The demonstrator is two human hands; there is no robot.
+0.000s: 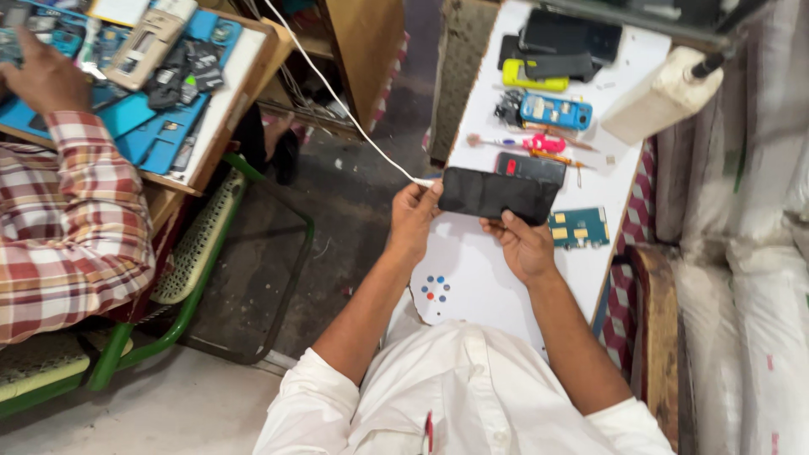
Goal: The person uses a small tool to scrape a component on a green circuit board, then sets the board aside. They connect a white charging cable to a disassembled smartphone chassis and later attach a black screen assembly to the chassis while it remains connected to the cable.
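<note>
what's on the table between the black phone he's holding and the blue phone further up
In the head view, a second dark phone lies flat just past the held black phone, then a pink-handled tool below the blue phone.

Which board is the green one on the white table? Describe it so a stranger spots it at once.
Start at the white table. Find the black phone held between the left hand and the right hand. The green circuit board lies flat just right of the right hand, the only bare green board with yellow patches.

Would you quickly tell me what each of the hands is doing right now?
Left hand: closed on the end of the black phone, by the white cable plug.
Right hand: gripping the same phone from below.
</note>
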